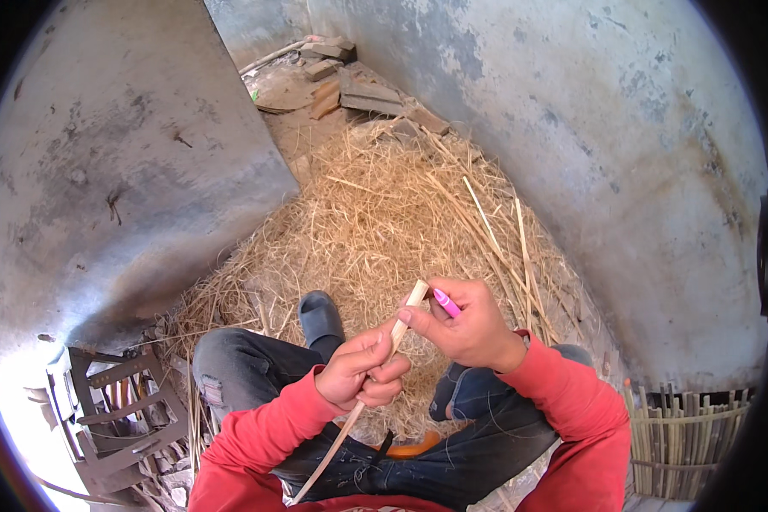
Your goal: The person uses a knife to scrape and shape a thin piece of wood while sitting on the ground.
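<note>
A long, pale split-bamboo strip (347,424) slants from my lap up to the space between my two hands. My left hand (363,369) is closed around it below its upper end. The right hand (467,324) pinches the strip near that upper end with thumb and fingers. A pink, pen-like stick with a pale band (445,302) pokes out between the right hand's fingers; its other end is hidden in the grip. Both hands are above my bent legs, over the shavings.
A heap of straw-coloured shavings (367,222) covers the floor ahead, with long strips (525,256) at its right. Bricks and boards (371,94) lie at the back. Grey walls (589,171) rise on both sides. A dark metal frame (132,410) is lower left, a stick bundle (683,444) lower right.
</note>
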A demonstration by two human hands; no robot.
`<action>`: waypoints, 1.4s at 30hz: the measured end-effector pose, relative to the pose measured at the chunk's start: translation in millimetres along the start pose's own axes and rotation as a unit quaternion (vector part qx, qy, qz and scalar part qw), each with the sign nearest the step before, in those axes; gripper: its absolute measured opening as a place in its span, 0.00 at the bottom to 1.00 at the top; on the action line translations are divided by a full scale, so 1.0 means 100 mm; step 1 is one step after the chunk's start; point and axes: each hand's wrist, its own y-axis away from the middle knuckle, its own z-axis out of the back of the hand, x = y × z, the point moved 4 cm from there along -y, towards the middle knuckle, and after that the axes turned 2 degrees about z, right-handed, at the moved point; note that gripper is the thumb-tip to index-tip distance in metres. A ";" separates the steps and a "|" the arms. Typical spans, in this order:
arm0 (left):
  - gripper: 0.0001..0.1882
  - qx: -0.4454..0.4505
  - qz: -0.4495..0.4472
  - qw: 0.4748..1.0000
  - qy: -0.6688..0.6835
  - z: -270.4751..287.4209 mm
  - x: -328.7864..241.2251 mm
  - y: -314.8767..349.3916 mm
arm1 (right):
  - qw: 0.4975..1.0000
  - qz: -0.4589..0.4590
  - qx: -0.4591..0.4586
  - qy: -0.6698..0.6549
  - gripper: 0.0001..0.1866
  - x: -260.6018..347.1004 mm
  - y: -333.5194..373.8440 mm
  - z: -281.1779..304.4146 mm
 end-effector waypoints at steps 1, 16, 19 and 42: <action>0.30 -0.007 -0.022 1.000 0.001 -0.01 -0.02 -0.04 | 1.000 -0.001 0.000 0.002 0.11 -0.02 0.01 0.00; 0.20 -0.151 -0.200 0.927 -0.279 0.13 0.00 -0.06 | 0.988 -0.010 -0.153 -0.007 0.16 -0.03 -0.03 0.49; 0.20 -0.150 -0.196 0.931 -0.269 0.11 -0.02 -0.06 | 0.991 -0.001 -0.127 0.053 0.17 -0.02 -0.05 0.45; 0.16 -0.180 -0.124 0.955 -0.202 0.02 -0.13 -0.03 | 0.971 0.089 -0.140 0.170 0.20 -0.04 -0.08 0.28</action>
